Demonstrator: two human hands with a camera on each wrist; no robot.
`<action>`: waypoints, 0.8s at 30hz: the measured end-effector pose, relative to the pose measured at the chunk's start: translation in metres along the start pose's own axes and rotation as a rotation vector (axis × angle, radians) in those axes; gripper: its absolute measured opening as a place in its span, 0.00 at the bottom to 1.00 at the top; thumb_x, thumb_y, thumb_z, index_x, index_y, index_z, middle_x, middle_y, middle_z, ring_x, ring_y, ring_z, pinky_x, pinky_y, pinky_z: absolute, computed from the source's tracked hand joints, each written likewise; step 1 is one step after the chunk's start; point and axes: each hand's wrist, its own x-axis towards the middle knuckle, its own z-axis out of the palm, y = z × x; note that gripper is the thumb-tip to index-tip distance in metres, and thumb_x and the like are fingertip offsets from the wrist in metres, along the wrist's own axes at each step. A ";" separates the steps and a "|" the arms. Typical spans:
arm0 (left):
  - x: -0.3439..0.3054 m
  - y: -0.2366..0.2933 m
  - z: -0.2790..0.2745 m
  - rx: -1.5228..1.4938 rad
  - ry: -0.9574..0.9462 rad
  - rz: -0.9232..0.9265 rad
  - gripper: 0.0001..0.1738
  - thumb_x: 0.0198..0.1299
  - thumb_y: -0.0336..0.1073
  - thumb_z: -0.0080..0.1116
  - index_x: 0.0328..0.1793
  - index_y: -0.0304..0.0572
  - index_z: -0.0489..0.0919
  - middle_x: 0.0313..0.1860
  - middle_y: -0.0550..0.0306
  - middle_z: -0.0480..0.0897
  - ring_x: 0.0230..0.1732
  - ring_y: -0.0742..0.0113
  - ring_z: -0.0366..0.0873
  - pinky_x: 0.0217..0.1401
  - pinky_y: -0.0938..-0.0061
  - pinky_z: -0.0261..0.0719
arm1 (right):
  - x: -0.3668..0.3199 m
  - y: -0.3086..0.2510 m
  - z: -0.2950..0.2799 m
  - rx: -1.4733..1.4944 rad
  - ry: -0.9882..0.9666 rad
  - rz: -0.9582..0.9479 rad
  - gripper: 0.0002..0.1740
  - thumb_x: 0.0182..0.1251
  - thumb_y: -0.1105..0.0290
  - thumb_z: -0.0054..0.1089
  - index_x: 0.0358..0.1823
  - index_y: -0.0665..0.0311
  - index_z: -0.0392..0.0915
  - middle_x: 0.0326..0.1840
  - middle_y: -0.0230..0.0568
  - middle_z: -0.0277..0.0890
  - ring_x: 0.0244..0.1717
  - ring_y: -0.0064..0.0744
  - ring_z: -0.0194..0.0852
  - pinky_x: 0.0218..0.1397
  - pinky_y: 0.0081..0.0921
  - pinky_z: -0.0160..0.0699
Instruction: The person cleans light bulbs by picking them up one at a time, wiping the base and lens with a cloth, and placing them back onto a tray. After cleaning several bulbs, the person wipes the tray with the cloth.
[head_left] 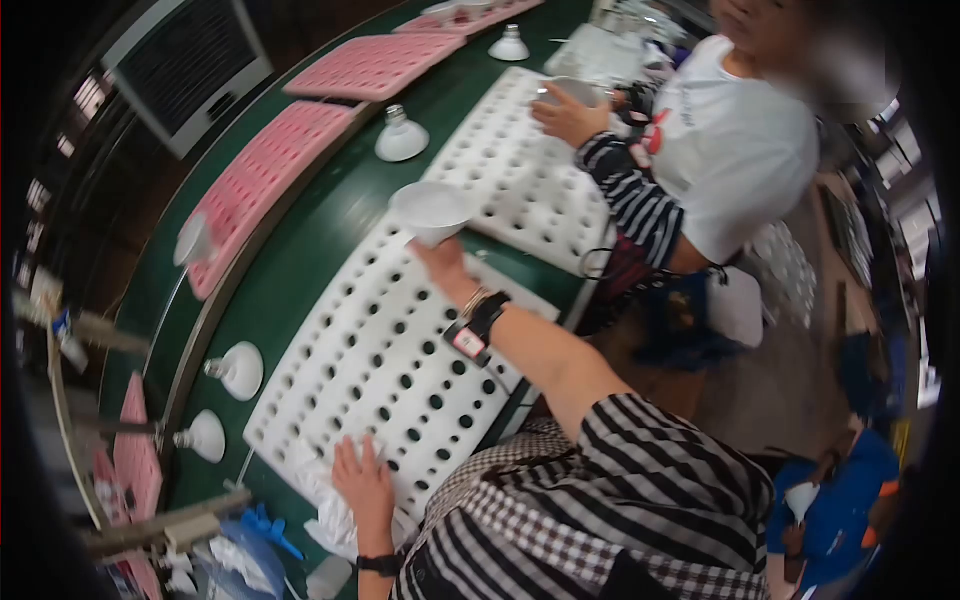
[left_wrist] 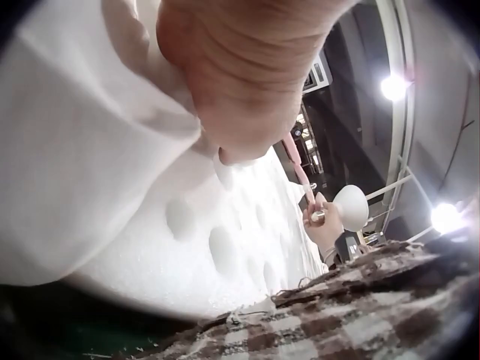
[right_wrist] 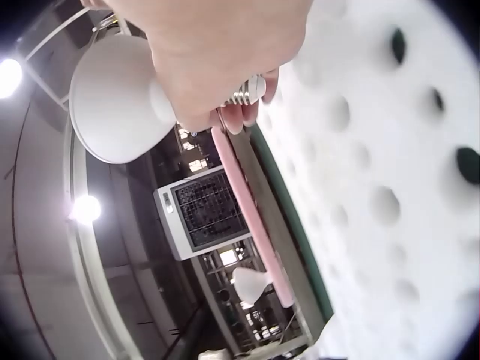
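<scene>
A white cone-shaped lamp (head_left: 432, 208) with a metal screw base (right_wrist: 246, 91) is held by my right hand (head_left: 447, 272), its fingers curled round the base in the right wrist view. The lamp's wide end faces away from the palm, above the far edge of a white perforated board (head_left: 375, 320). My left hand (head_left: 365, 490) rests with extended fingers on crumpled white cloth (head_left: 330, 525) at the board's near left corner. In the left wrist view, white cloth (left_wrist: 67, 150) lies beside that hand (left_wrist: 247, 75), and its fingertips are mostly hidden.
Several white lamps stand or lie on the green table (head_left: 325, 225), one of them (head_left: 402, 138) beyond the board. Pink perforated trays (head_left: 265, 180) line the far side. Across a second white board (head_left: 520, 180), another person's hand (head_left: 570, 115) holds a lamp. Blue plastic (head_left: 268, 530) lies at the lower left.
</scene>
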 end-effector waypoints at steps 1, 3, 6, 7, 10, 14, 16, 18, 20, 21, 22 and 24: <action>0.000 -0.002 -0.001 -0.005 -0.018 -0.010 0.33 0.54 0.32 0.60 0.70 0.45 0.70 0.74 0.41 0.61 0.74 0.40 0.55 0.71 0.45 0.54 | -0.016 -0.023 -0.009 0.140 -0.131 0.202 0.24 0.58 0.66 0.64 0.55 0.69 0.71 0.37 0.41 0.80 0.40 0.32 0.79 0.45 0.34 0.80; 0.003 -0.010 0.000 -0.063 -0.009 0.007 0.32 0.55 0.31 0.58 0.70 0.42 0.70 0.73 0.41 0.62 0.74 0.41 0.56 0.72 0.48 0.54 | -0.050 -0.065 -0.020 0.280 -0.248 0.353 0.25 0.56 0.66 0.65 0.53 0.70 0.72 0.37 0.39 0.80 0.31 0.22 0.77 0.34 0.27 0.79; 0.000 -0.041 0.016 -0.303 0.065 -0.109 0.29 0.60 0.30 0.54 0.69 0.35 0.69 0.72 0.41 0.65 0.73 0.44 0.59 0.73 0.53 0.56 | -0.100 -0.079 -0.044 0.051 -0.577 0.372 0.26 0.54 0.68 0.65 0.56 0.65 0.73 0.41 0.39 0.80 0.37 0.27 0.79 0.42 0.28 0.78; 0.002 -0.047 0.020 -0.495 0.131 -0.219 0.27 0.63 0.30 0.52 0.69 0.32 0.69 0.71 0.41 0.67 0.73 0.45 0.61 0.73 0.56 0.57 | -0.116 -0.073 -0.048 0.032 -0.635 0.275 0.27 0.53 0.69 0.65 0.57 0.64 0.73 0.42 0.40 0.81 0.39 0.30 0.79 0.45 0.29 0.78; 0.025 -0.015 -0.018 -0.683 0.266 -0.246 0.23 0.69 0.33 0.46 0.68 0.30 0.69 0.69 0.42 0.69 0.71 0.47 0.65 0.73 0.61 0.59 | -0.142 -0.092 -0.074 -0.037 -0.830 0.238 0.28 0.51 0.71 0.64 0.57 0.62 0.74 0.43 0.43 0.82 0.44 0.38 0.80 0.51 0.32 0.75; 0.063 0.071 -0.094 -0.379 0.231 0.404 0.19 0.65 0.28 0.46 0.62 0.37 0.77 0.67 0.39 0.71 0.68 0.43 0.66 0.70 0.55 0.61 | -0.145 -0.132 -0.093 -0.155 -0.980 0.282 0.24 0.49 0.71 0.65 0.52 0.62 0.77 0.41 0.50 0.81 0.43 0.43 0.80 0.50 0.36 0.75; 0.086 0.117 -0.110 -0.230 0.088 0.623 0.20 0.56 0.30 0.56 0.56 0.43 0.82 0.64 0.42 0.74 0.66 0.42 0.67 0.69 0.51 0.62 | -0.154 -0.102 -0.081 -0.180 -1.023 0.054 0.21 0.50 0.66 0.66 0.47 0.64 0.78 0.41 0.54 0.81 0.45 0.54 0.79 0.49 0.40 0.75; 0.100 0.126 -0.103 -0.304 0.154 0.638 0.18 0.58 0.33 0.55 0.56 0.45 0.82 0.64 0.44 0.74 0.66 0.43 0.68 0.69 0.53 0.63 | -0.155 -0.130 -0.093 -0.170 -0.954 0.060 0.20 0.53 0.58 0.67 0.44 0.62 0.80 0.41 0.53 0.81 0.44 0.52 0.79 0.47 0.39 0.76; 0.116 0.120 -0.092 -0.339 0.242 0.462 0.19 0.62 0.35 0.54 0.59 0.49 0.81 0.65 0.48 0.75 0.66 0.48 0.69 0.66 0.58 0.64 | -0.158 -0.123 -0.089 -0.131 -0.963 0.054 0.19 0.55 0.58 0.66 0.46 0.57 0.80 0.43 0.47 0.82 0.44 0.50 0.80 0.49 0.36 0.76; 0.123 0.113 -0.088 -0.466 0.234 0.366 0.18 0.63 0.34 0.52 0.59 0.48 0.81 0.64 0.48 0.76 0.64 0.49 0.71 0.66 0.59 0.65 | -0.158 -0.128 -0.092 -0.135 -0.970 0.041 0.20 0.54 0.59 0.67 0.47 0.58 0.80 0.44 0.45 0.83 0.45 0.48 0.80 0.49 0.35 0.76; 0.123 0.108 -0.085 -0.543 0.213 0.270 0.18 0.64 0.34 0.52 0.59 0.48 0.81 0.63 0.47 0.76 0.63 0.49 0.72 0.66 0.59 0.65 | -0.159 -0.133 -0.093 -0.133 -0.963 0.091 0.20 0.53 0.60 0.67 0.48 0.57 0.79 0.44 0.45 0.82 0.45 0.47 0.80 0.49 0.34 0.76; 0.122 0.100 -0.079 -0.616 0.201 0.154 0.18 0.64 0.33 0.51 0.59 0.47 0.80 0.63 0.47 0.77 0.62 0.50 0.72 0.66 0.59 0.65 | -0.156 -0.140 -0.094 -0.074 -0.909 0.109 0.18 0.54 0.64 0.67 0.47 0.58 0.80 0.44 0.44 0.83 0.45 0.43 0.81 0.49 0.32 0.77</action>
